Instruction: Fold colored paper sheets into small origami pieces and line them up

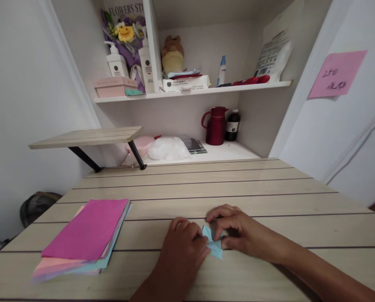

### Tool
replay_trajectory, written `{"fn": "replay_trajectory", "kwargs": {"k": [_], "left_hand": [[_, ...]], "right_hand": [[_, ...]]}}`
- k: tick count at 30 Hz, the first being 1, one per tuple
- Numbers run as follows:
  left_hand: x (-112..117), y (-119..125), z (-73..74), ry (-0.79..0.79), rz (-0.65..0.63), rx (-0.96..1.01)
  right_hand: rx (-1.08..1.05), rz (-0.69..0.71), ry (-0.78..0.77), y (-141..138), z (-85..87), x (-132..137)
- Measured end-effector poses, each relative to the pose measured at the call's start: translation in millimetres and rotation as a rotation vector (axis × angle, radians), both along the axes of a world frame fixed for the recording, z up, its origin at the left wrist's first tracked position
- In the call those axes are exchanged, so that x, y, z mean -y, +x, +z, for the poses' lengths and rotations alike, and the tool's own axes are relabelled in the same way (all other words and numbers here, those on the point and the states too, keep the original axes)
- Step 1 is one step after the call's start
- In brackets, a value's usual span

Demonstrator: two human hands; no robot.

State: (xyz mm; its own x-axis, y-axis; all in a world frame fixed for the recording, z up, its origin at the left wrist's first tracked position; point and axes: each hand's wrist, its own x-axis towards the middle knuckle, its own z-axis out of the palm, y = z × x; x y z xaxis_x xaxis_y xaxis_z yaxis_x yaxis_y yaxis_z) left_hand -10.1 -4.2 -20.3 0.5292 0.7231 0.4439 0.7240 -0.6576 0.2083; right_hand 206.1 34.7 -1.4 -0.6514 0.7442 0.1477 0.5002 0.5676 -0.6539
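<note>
A small folded piece of light blue paper (pixel 213 243) lies on the wooden table (pixel 225 188) near its front edge. My left hand (pixel 182 247) is curled with its fingertips pressing on the paper's left side. My right hand (pixel 234 230) arches over the paper from the right, thumb and fingers pinched on its folded edge. Both hands touch the paper, and only its middle and lower corner show between them.
A stack of coloured paper sheets (pixel 86 233), pink on top, lies to the left. A small raised shelf (pixel 89 136) stands at the table's back left. Behind are a red jug (pixel 215 126), a dark bottle (pixel 233 125), and a wall shelf (pixel 193 90) with bottles and boxes.
</note>
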Motion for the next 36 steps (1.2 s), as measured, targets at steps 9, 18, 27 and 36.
{"fn": "replay_trajectory", "kwargs": {"k": [9,18,27,36], "left_hand": [[-1.3,2.2,3.0,-0.188,0.103,0.202],[-3.1,10.1,3.5,-0.314,0.309,0.275],[0.1,12.7,4.0,-0.315,0.331,0.286],[0.5,14.1,4.7,-0.300,0.350,0.230]], "right_hand": [[-0.002,-0.060,-0.018,-1.8,0.5,3.4],[0.038,-0.141,0.057,-9.3,2.0,8.3],[0.083,-0.228,0.117,-16.3,-0.9,9.5],[0.226,-0.334,0.220,-19.8,-3.0,6.2]]}}
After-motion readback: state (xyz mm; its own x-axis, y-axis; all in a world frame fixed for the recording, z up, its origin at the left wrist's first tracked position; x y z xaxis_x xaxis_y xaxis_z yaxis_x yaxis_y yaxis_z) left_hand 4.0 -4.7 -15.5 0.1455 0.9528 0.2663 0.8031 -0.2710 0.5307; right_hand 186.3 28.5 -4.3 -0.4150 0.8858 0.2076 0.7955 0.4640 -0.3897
